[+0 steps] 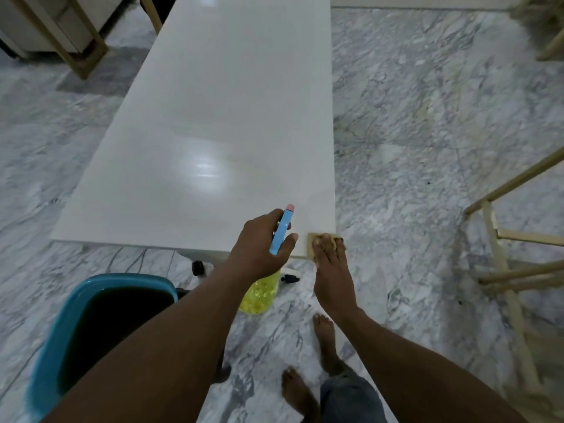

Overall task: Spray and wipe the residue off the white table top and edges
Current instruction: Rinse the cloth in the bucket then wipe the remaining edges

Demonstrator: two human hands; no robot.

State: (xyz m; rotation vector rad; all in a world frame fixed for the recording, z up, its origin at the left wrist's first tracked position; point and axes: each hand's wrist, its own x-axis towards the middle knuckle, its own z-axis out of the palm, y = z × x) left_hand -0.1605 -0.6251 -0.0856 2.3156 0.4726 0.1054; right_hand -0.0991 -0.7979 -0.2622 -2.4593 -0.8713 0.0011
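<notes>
The long white table top (pixel 213 123) runs away from me, glossy with a light reflection near its middle. My left hand (pixel 259 245) grips a spray bottle (pixel 259 297) with a blue trigger head and a yellow body, held at the table's near edge, nozzle pointing away. My right hand (pixel 331 270) presses a small yellowish cloth (pixel 312 244) with straight fingers onto the table's near right corner. Most of the cloth is hidden under my fingers.
A blue bucket (pixel 61 337) holding dark water stands on the marble floor at my lower left. Pale wooden chair frames (pixel 503 270) stand at the right, and another (pixel 76 41) at the far left. My bare feet (pixel 305 377) are near the table's corner. Castor wheels (pixel 197 267) show under the table.
</notes>
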